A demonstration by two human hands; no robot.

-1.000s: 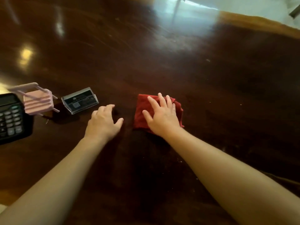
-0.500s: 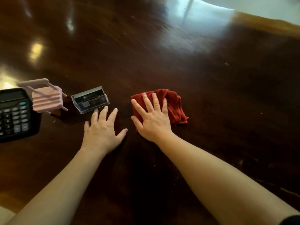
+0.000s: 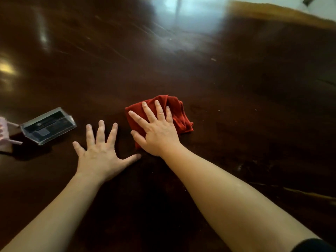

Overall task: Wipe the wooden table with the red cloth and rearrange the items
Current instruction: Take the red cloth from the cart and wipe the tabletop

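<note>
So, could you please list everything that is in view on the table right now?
dark glossy wooden table: one, dark brown, fills the view.
crumpled red cloth: one, red, centre of the table, under the right hand.
clear plastic card holder with a dark insert: one, transparent and black, at left, beside the left hand and apart from it.
pale pink plastic slatted object: one, pink, cut off by the left edge, next to the card holder.
left hand: one, flat on the bare table, fingers spread.
right hand: one, pressed flat on the cloth, fingers spread.
</note>
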